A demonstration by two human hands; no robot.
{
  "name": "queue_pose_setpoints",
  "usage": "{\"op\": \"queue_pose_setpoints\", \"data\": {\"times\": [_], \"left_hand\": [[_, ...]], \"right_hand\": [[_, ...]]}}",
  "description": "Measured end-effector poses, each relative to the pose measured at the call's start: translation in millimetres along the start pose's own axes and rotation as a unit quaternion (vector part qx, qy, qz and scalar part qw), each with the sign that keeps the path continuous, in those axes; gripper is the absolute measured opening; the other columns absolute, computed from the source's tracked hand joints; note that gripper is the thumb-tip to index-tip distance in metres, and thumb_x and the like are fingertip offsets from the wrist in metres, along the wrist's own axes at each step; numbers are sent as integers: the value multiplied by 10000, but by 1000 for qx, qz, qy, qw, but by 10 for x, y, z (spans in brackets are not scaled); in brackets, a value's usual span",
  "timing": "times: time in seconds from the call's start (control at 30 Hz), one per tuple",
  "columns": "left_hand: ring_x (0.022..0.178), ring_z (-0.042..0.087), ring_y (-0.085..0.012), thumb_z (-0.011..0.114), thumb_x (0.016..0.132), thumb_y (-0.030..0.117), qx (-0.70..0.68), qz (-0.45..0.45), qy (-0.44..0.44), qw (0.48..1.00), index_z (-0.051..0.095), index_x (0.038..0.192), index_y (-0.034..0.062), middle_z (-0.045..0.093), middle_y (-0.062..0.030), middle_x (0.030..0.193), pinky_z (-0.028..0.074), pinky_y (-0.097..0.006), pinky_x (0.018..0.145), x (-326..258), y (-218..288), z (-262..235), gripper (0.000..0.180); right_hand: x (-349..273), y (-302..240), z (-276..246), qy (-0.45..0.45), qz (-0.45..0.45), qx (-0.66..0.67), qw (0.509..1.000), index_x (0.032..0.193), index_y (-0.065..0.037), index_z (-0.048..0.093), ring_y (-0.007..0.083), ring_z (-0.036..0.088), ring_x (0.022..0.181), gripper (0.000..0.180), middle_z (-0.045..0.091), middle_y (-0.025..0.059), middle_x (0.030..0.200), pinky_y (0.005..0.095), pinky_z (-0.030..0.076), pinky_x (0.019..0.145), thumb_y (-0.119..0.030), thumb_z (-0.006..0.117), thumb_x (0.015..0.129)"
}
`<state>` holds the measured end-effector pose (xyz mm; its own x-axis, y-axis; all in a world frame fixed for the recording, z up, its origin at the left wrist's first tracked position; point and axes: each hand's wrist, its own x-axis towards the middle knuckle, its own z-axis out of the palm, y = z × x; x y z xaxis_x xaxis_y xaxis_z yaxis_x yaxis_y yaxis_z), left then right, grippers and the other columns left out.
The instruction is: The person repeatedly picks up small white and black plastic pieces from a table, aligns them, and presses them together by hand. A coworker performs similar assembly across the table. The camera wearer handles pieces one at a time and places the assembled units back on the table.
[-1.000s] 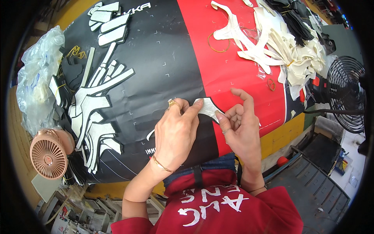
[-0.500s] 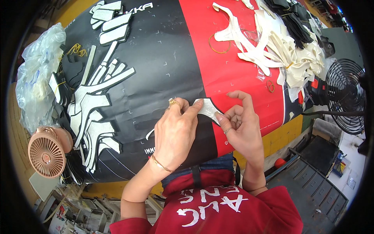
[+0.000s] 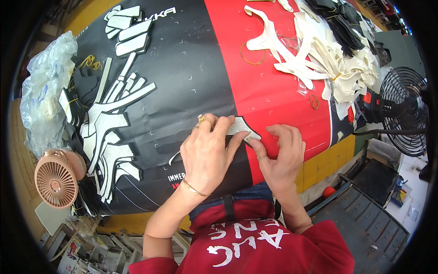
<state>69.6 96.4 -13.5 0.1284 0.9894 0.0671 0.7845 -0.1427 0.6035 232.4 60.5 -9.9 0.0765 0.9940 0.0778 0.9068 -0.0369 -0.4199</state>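
Observation:
A cut piece (image 3: pixel 241 126) with a white face and a thin black edge lies at the front of the table, across the border of black and red. My left hand (image 3: pixel 203 153) bends over it, thumb on its white face and fingers curled at its left side. At its lower right edge, my right hand (image 3: pixel 282 157) pinches with the thumb, the other fingers curled above the red sheet. Part of the piece is hidden under my left hand. A thin white curved strip (image 3: pixel 174 156) sticks out to the left of that hand.
Similar white-and-black pieces (image 3: pixel 112 121) overlap at the left, beside a small pink fan (image 3: pixel 57 178) and a plastic bag (image 3: pixel 48 86). More stacked pieces (image 3: pixel 132 39) lie at the far left. Cream cut pieces (image 3: pixel 349 73) heap at the far right, near a black fan (image 3: pixel 401 109).
My left thumb has come down onto the piece's white face. My right hand has shifted slightly down, its raised index finger now bent. The piece sits turned a little.

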Motion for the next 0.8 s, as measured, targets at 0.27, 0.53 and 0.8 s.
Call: {"op": "queue_pose_setpoints", "data": {"times": [0.27, 0.53, 0.8], "left_hand": [[766, 671, -297, 787, 832, 329, 10, -3, -9, 1000, 643, 1150, 80, 625, -106, 931, 535, -390, 617, 13, 1, -3, 430], [804, 658, -334, 733, 866, 88, -206, -23, -80, 975, 563, 1329, 17, 644, -162, 974, 537, -379, 674, -14, -168, -282, 498], [579, 602, -108, 736, 870, 0, -282, -170, -20, 944, 658, 1165, -31, 664, -81, 754, 476, -262, 570, -281, -295, -460, 307]], "right_hand": [[-117, 131, -22, -7, -149, -87, 985, 1252, -186, 721, 377, 458, 1353, 400, 482, 192, 1505, 478, 354, 1038, -407, 665, 923], [-6, -61, 188, -118, -189, 265, 938, 1540, -10, 331, 367, 420, 1425, 701, 462, 207, 1513, 495, 319, 1165, -399, 563, 1005], [-65, -50, 258, -118, -240, 99, 958, 1529, -26, 369, 346, 409, 1438, 702, 445, 179, 1537, 484, 323, 1163, -372, 611, 967]]}}
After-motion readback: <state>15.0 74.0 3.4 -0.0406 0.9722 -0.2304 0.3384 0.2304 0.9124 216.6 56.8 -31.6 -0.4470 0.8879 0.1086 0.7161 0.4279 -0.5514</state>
